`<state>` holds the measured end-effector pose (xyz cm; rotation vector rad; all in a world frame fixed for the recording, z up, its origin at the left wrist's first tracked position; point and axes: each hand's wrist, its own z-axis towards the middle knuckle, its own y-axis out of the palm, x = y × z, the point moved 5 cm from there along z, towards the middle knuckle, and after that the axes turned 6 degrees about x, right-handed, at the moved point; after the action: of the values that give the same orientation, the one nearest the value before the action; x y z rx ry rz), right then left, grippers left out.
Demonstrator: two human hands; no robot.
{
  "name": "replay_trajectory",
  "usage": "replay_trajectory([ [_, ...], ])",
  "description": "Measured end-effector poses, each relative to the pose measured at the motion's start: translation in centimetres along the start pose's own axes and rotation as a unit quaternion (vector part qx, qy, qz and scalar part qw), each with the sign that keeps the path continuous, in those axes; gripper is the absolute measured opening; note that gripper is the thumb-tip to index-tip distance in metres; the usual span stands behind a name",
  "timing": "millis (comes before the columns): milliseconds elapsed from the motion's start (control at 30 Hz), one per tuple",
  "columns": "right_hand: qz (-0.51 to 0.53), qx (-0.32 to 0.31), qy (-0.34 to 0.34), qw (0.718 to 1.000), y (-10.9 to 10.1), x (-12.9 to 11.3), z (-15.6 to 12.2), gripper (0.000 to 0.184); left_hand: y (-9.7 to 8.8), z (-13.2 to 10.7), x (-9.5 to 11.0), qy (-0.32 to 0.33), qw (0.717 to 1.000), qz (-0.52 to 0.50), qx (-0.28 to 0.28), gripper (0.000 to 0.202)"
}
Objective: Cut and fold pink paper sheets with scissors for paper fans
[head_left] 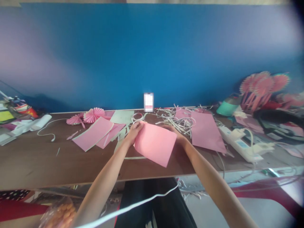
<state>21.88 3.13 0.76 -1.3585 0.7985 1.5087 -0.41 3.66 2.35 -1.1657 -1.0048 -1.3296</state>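
Left hand [135,133] clamped on near-left edge of rectangular pink paper sheet [155,144], right hand [172,134] clamped on right edge; hands apart, long axis running between them, sheet over brown wooden bench [47,161].

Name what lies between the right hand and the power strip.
A large pink sheet lies between the right hand and the power strip, as the head view shows.
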Motion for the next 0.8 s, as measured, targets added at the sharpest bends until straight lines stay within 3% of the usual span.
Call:
replay_trajectory([
  [100, -0.037, -0.012, -0.009, 0.999, 0.0, 0.1, 0.2, 0.042, 0.3, 0.1, -0.6, 0.027, 0.996, 0.086, -0.005, 0.033],
  [233, -0.088, -0.028, -0.012, 0.996, 0.2, 0.4, 0.5, 0.039, 1.1, 0.0, -1.3, 0.025, 0.994, 0.104, -0.031, 0.032],
  [467, -0.095, -0.029, -0.015, 0.995, 0.1, 0.7, 0.4, 0.038, 0.9, -0.2, 0.4, 0.114, 0.972, 0.204, -0.008, 0.032],
  [800, -0.151, -0.018, -0.016, 0.988, -0.1, -0.2, 0.2, 0.036, 1.1, -0.4, 0.6, 0.114, 0.975, 0.19, -0.032, 0.027],
])
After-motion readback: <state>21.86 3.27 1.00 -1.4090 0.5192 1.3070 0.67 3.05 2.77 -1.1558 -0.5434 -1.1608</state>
